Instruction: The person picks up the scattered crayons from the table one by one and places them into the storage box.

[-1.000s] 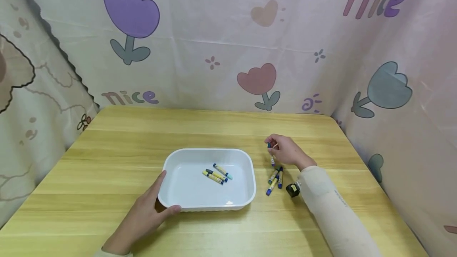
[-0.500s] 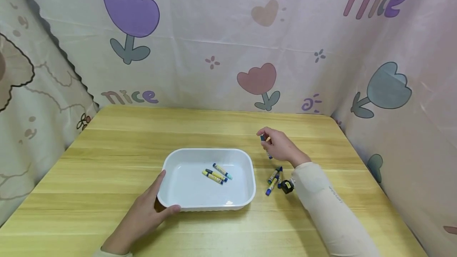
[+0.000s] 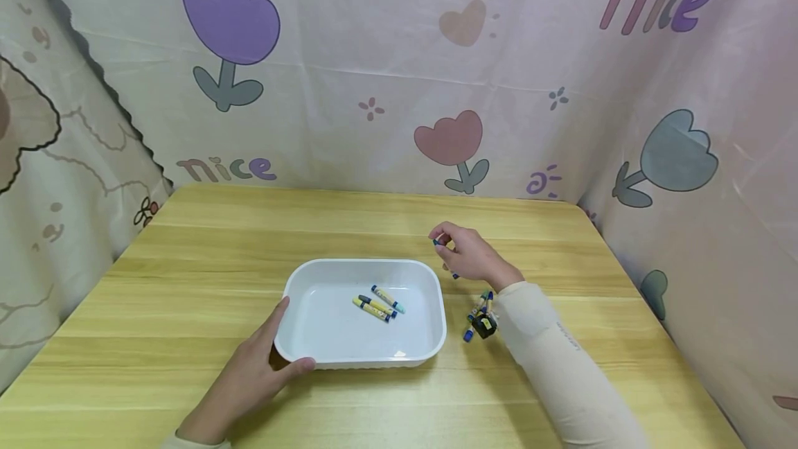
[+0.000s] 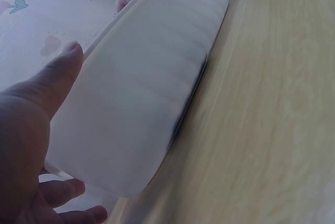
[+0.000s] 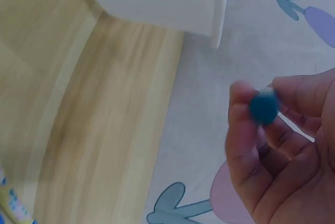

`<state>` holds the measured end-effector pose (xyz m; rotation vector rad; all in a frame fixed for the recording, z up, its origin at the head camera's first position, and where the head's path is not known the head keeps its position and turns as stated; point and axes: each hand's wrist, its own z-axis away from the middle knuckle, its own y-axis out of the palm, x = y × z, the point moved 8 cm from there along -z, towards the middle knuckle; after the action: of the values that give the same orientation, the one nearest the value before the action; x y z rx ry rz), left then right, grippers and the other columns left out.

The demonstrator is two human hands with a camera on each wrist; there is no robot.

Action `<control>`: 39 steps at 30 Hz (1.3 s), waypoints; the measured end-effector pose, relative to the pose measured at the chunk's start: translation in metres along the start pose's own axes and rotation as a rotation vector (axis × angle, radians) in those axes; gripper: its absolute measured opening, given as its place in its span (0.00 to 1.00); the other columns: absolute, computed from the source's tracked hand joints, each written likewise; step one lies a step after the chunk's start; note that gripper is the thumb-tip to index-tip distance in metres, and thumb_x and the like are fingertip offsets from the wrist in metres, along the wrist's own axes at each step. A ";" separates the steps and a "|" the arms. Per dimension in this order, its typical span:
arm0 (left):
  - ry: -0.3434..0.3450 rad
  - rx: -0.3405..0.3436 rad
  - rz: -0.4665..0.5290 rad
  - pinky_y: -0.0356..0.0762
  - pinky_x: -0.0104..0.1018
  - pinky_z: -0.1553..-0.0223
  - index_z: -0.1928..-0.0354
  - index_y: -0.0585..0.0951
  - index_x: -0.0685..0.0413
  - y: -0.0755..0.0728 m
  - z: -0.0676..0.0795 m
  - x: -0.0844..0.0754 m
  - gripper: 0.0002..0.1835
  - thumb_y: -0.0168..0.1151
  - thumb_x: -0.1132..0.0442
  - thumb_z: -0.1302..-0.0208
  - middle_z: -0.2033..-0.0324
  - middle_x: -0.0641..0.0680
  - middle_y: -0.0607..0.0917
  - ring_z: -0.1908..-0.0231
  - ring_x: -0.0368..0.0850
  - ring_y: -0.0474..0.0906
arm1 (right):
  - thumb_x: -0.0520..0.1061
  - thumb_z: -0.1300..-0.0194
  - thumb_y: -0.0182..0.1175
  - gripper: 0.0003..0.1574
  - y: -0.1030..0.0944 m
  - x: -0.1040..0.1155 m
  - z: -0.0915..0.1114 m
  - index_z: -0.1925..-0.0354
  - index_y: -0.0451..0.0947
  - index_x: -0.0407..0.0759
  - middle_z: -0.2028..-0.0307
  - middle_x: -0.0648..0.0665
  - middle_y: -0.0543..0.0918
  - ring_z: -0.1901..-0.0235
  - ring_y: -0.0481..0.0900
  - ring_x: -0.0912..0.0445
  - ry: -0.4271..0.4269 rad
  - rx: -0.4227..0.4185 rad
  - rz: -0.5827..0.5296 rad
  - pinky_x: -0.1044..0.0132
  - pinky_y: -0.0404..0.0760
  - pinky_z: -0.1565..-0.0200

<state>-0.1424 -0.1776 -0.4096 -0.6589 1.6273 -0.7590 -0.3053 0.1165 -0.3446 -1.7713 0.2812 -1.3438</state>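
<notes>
In the head view, my left hand [image 3: 255, 359] holds the near-left corner of a white plastic tray [image 3: 337, 269], thumb along the front rim and fingers at the left side. The left wrist view shows my thumb [image 4: 63, 72] against the tray wall [image 4: 136, 88]. Inside the tray lie several crayons, among them one with a light green tip [image 3: 388, 298]. Beyond the tray's right rim, my right hand [image 3: 470, 255] pinches another crayon between thumb and fingertips. Its blue-green end [image 5: 263, 108] faces the right wrist camera.
Several crayons lie in a small pile right of the tray, one with a blue end [image 3: 468, 335]. The black wrist camera [image 3: 484, 325] overlaps the pile in the head view. A wooden table [image 3: 249, 227] runs back to a printed curtain [image 3: 349, 40].
My right hand has moved left toward the tray, lifting the pinched crayon from beside the pile. The left hand and the tray have stayed in place.
</notes>
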 end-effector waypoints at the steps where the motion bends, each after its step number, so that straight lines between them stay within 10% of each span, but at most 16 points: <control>1: 0.001 0.000 0.001 0.66 0.67 0.44 0.24 0.49 0.59 0.000 0.000 0.000 0.57 0.70 0.41 0.46 0.32 0.72 0.61 0.37 0.72 0.63 | 0.37 0.27 0.51 0.13 0.001 0.002 -0.001 0.46 0.72 0.38 0.60 0.41 0.77 0.70 0.83 0.47 0.002 0.006 0.000 0.63 0.81 0.73; 11: 0.005 0.003 0.001 0.66 0.67 0.44 0.25 0.49 0.61 -0.001 -0.002 -0.002 0.57 0.70 0.41 0.46 0.32 0.72 0.61 0.37 0.73 0.63 | 0.37 0.30 0.55 0.13 0.013 0.023 -0.011 0.48 0.75 0.39 0.61 0.46 0.78 0.81 0.71 0.58 -0.025 0.038 0.079 0.67 0.76 0.75; 39: -0.007 0.007 -0.004 0.66 0.67 0.45 0.24 0.49 0.59 0.001 0.000 0.003 0.58 0.70 0.40 0.46 0.32 0.72 0.62 0.37 0.72 0.63 | 0.35 0.35 0.60 0.16 0.037 0.059 -0.023 0.49 0.78 0.42 0.60 0.48 0.79 0.64 0.78 0.54 -0.022 0.196 0.172 0.67 0.81 0.61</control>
<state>-0.1432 -0.1789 -0.4124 -0.6595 1.6165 -0.7635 -0.2909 0.0456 -0.3322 -1.5611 0.2740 -1.1867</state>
